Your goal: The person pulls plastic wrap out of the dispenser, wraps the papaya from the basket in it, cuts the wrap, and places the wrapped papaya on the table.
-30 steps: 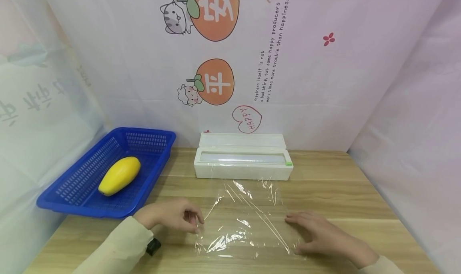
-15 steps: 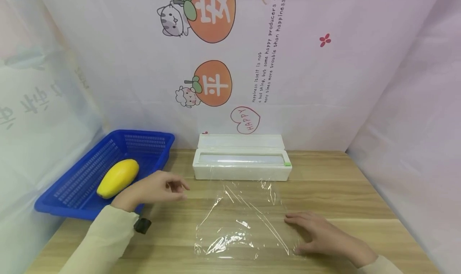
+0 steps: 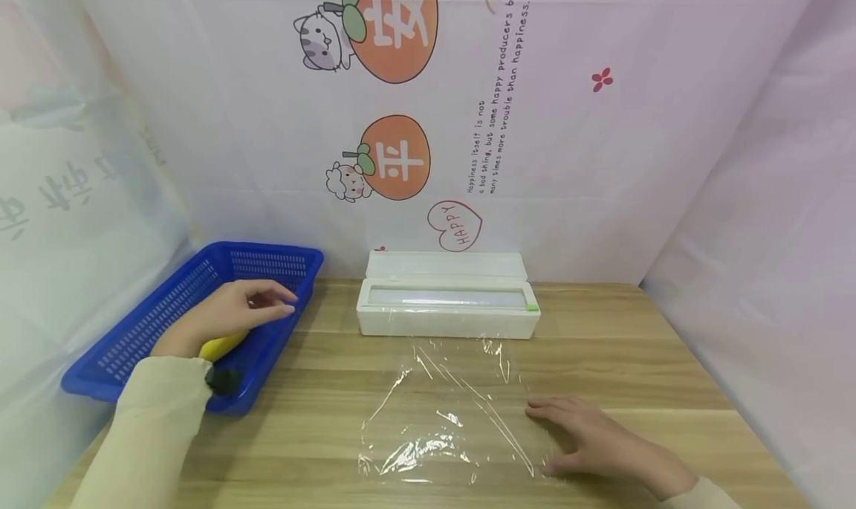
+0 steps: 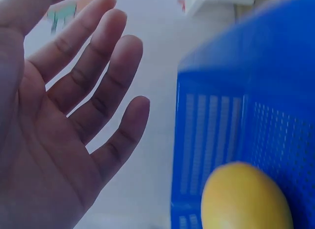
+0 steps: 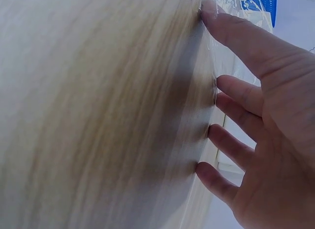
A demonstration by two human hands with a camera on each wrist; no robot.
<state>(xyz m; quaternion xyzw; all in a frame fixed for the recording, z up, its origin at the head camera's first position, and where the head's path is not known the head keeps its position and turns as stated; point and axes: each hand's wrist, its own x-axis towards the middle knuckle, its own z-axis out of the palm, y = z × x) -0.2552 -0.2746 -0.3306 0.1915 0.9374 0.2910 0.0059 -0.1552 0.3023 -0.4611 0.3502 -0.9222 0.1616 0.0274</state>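
My left hand (image 3: 230, 312) hovers over the blue basket (image 3: 276, 364), fingers spread and relaxed, holding nothing. Below it lies a yellow, papaya-shaped fruit (image 3: 222, 345), partly hidden by the hand in the head view; its rounded end (image 4: 244, 199) shows inside the basket in the left wrist view. On the right, my right hand (image 3: 591, 441) rests its fingertips on the table at the right edge of a sheet of clear plastic wrap (image 3: 448, 412). The wrap lies crinkled on the wood and runs back to a white wrap dispenser box (image 3: 446, 322) with its lid raised.
The dispenser's lid (image 3: 446, 265) leans back close to the printed backdrop (image 3: 548, 122). A green slider (image 3: 532, 308) sits at the box's right end. Cloth walls border the wooden table (image 3: 602, 360) at the left, right and back.
My left hand has left the wrap's left edge and moved left and back, over the basket and fruit. The right hand has stayed at the wrap's right edge.
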